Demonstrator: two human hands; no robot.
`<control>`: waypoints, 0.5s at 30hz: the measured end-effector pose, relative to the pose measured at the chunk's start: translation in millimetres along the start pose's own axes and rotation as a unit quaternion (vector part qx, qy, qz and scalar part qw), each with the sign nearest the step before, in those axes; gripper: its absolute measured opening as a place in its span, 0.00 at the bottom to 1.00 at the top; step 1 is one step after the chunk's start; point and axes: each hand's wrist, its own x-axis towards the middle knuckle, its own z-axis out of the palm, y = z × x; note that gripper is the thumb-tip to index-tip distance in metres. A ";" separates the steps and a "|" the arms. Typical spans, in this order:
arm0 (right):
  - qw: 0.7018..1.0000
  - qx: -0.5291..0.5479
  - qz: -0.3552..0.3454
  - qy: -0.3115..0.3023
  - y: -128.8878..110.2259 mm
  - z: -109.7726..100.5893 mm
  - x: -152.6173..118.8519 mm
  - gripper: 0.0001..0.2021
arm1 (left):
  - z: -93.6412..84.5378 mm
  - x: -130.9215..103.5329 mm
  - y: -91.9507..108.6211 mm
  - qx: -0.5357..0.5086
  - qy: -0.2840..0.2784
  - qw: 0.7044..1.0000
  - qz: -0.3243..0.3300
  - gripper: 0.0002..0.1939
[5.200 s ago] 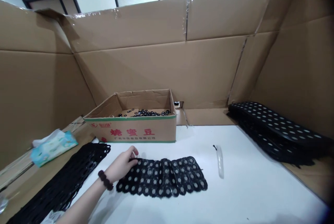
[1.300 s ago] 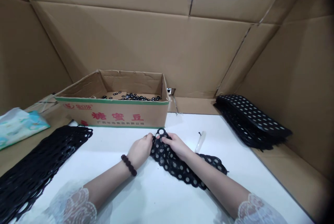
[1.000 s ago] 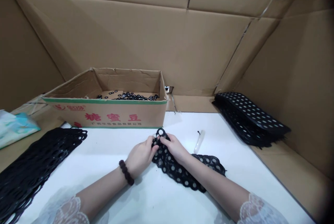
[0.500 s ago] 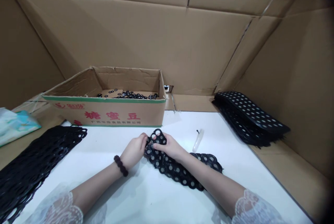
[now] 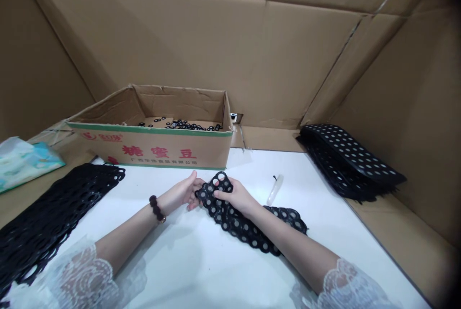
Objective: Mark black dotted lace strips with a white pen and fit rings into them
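Observation:
A black strip of joined rings with pale discs (image 5: 245, 229) lies slantwise on the white table, its upper left end raised. My right hand (image 5: 236, 196) pinches that end, thumb on top and fingers behind. Just left of it, my left hand (image 5: 185, 193) is open, thumb up and fingers spread, the fingertips beside the strip's edge. My right forearm passes over the strip and hides part of it. A small clear tube with a black tip (image 5: 275, 190) lies behind the right forearm.
A cardboard box (image 5: 173, 148) holding loose black rings (image 5: 187, 125) stands at the back. Black openwork material (image 5: 54, 217) and a tissue pack (image 5: 30, 162) are at the left. Folded black dotted pieces (image 5: 345, 160) lie at the right. Cardboard walls enclose the table.
My left hand has let go of the strip's edge, moved slightly left and opened. My right hand still holds the strip. The whole view has shifted slightly.

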 end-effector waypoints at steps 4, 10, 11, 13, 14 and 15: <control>1.000 -0.013 0.002 0.011 1.6 -0.3 0.1 0.13 | -4.9 -0.8 -1.2 -0.032 -0.030 0.999 -0.016 0.30; 1.000 -0.018 -0.005 0.010 3.5 -0.6 1.4 0.13 | -7.5 -2.4 1.3 -0.042 -0.044 0.998 -0.016 0.35; 1.000 -0.019 -0.005 0.011 3.5 -0.6 1.3 0.13 | -8.0 -2.8 2.1 -0.040 -0.045 0.998 -0.013 0.36; 1.000 -0.022 -0.007 0.013 3.2 -0.6 1.1 0.13 | -9.3 -3.2 2.8 -0.037 -0.047 0.998 -0.005 0.38; 1.000 -0.025 -0.008 0.012 3.1 -0.6 1.0 0.13 | -10.2 -3.2 2.7 -0.037 -0.049 0.998 0.001 0.40; 1.000 -0.027 -0.010 0.012 3.0 -0.6 0.8 0.12 | -11.2 -3.1 2.2 -0.037 -0.053 0.998 0.007 0.41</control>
